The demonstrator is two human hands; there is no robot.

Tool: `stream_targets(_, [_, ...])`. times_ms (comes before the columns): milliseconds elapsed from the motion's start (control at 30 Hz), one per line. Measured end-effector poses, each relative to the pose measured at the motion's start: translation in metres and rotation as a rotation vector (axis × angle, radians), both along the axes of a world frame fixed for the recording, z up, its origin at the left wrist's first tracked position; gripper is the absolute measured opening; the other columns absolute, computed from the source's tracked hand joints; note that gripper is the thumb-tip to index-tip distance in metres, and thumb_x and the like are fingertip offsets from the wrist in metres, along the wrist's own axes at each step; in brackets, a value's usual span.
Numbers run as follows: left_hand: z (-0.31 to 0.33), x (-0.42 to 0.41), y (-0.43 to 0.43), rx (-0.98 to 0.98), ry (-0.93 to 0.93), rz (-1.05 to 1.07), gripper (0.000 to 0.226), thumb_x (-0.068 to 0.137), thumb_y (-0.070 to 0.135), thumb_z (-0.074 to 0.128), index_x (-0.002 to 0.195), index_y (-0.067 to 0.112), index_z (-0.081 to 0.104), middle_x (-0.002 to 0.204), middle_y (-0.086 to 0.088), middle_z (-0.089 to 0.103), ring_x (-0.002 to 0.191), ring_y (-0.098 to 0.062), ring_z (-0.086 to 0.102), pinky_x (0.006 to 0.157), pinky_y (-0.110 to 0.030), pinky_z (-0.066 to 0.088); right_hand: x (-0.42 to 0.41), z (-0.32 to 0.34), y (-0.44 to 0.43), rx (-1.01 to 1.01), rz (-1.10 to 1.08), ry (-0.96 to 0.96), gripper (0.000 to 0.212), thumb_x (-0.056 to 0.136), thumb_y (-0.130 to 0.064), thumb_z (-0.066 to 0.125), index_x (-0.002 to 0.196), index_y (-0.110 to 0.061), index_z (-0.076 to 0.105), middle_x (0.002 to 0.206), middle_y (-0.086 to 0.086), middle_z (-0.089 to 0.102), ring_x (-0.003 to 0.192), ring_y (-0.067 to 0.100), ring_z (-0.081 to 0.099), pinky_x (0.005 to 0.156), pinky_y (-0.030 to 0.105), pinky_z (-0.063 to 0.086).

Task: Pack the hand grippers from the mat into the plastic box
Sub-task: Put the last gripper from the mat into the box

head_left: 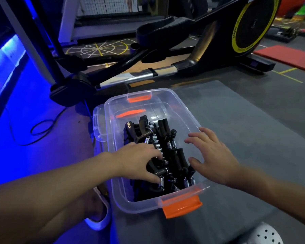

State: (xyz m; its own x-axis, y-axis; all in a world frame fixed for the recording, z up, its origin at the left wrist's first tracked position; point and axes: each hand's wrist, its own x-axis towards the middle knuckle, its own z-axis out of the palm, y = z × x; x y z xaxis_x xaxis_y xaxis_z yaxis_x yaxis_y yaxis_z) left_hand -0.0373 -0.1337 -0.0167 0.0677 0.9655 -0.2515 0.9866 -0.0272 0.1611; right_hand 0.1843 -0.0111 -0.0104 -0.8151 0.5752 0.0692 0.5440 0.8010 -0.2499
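A clear plastic box with orange latches stands on the grey mat. Inside it lie several black hand grippers with metal springs, piled together. My left hand reaches into the box from the left, its fingers curled over a black gripper near the front of the pile. My right hand hovers over the box's right rim with its fingers spread and nothing in it. No hand gripper shows on the mat around the box.
The box's clear lid lies under its left side. A black exercise machine with a yellow-rimmed wheel stands just behind. A cable loops on the blue-lit floor at left. A red mat lies at far right, a white shoe by the box.
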Motion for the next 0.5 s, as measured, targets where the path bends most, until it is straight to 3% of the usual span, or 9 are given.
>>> stream_targets(133, [0.001, 0.002, -0.006, -0.163, 0.090, 0.007, 0.084, 0.059, 0.083, 0.061, 0.127, 0.036, 0.045, 0.119, 0.012, 0.048, 0.109, -0.016, 0.053, 0.083, -0.039, 0.047, -0.001, 0.000, -0.002, -0.009, -0.002, 0.004, 0.054, 0.081, -0.042, 0.049, 0.133, -0.029, 0.048, 0.144, -0.015, 0.040, 0.147, 0.019, 0.011, 0.109, 0.042, 0.035])
stream_targets(233, [-0.004, 0.010, -0.003, -0.217, 0.042, 0.012, 0.089, 0.062, 0.077, 0.067, 0.136, 0.035, 0.038, 0.120, 0.007, 0.040, 0.101, -0.020, 0.055, 0.083, -0.040, 0.050, -0.001, 0.000, -0.002, -0.001, -0.011, 0.010, 0.058, 0.077, -0.045, 0.043, 0.133, -0.029, 0.048, 0.143, -0.016, 0.041, 0.147, 0.017, 0.012, 0.109, 0.040, 0.035])
stream_targets(367, [-0.006, 0.012, -0.001, -0.263, -0.005, 0.015, 0.094, 0.066, 0.072, 0.069, 0.145, 0.035, 0.034, 0.116, 0.005, 0.032, 0.095, -0.018, 0.049, 0.085, -0.037, 0.050, 0.000, -0.001, -0.002, 0.004, -0.011, 0.047, 0.052, 0.082, -0.039, 0.053, 0.133, -0.027, 0.049, 0.143, -0.015, 0.042, 0.146, 0.017, 0.013, 0.109, 0.040, 0.034])
stream_targets(500, [-0.008, 0.009, 0.002, -0.290, 0.026, 0.021, 0.101, 0.068, 0.072, 0.068, 0.149, 0.027, 0.029, 0.124, 0.002, 0.029, 0.113, -0.020, 0.044, 0.094, -0.041, 0.049, -0.001, -0.003, 0.000, 0.006, 0.003, 0.072, 0.056, 0.080, -0.039, 0.052, 0.134, -0.025, 0.050, 0.146, -0.010, 0.041, 0.146, 0.018, 0.016, 0.112, 0.037, 0.031])
